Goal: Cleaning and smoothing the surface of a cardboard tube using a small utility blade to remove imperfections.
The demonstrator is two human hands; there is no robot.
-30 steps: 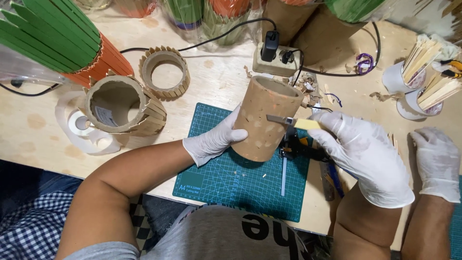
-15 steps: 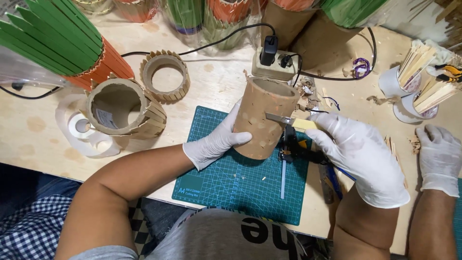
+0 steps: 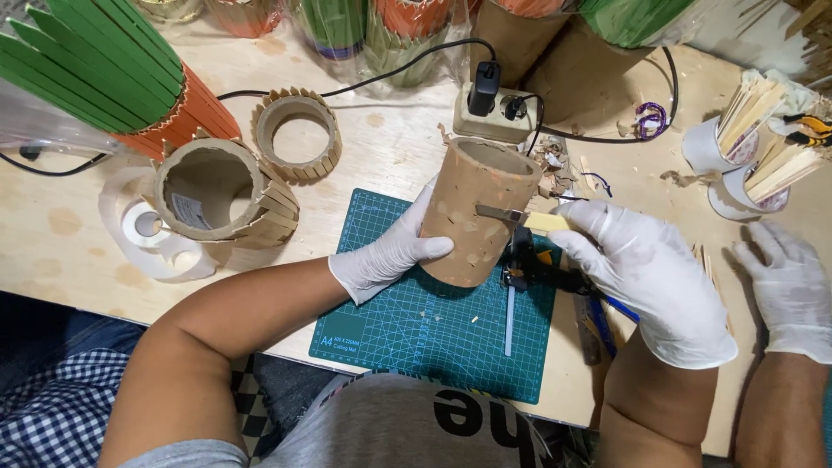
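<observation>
Little has shifted since the earlier frames: the third gloved hand (image 3: 784, 290) at the right edge, a co-worker's, now lies flatter on the table, while the cardboard tube (image 3: 477, 212) stays upright on the green cutting mat (image 3: 407, 321).

One tube is in work, standing at the mat's upper edge, its brown wall dotted with pale spots. The left hand (image 3: 386, 256), in a white glove, wraps its fingers around the tube's left side and holds it. The right hand (image 3: 646, 273), also gloved, has its fingers closed on one utility knife (image 3: 529, 218), whose metal blade lies against the tube's right wall. One black glue gun (image 3: 529, 264) rests just beside the tube's base.

Left of the mat lie two cardboard rings edged with wooden slats (image 3: 227, 192) (image 3: 296, 137) and one roll of white tape (image 3: 143, 227). One power strip (image 3: 494, 117) sits behind the tube. Two white cups of wooden sticks (image 3: 750, 152) stand at the right.
</observation>
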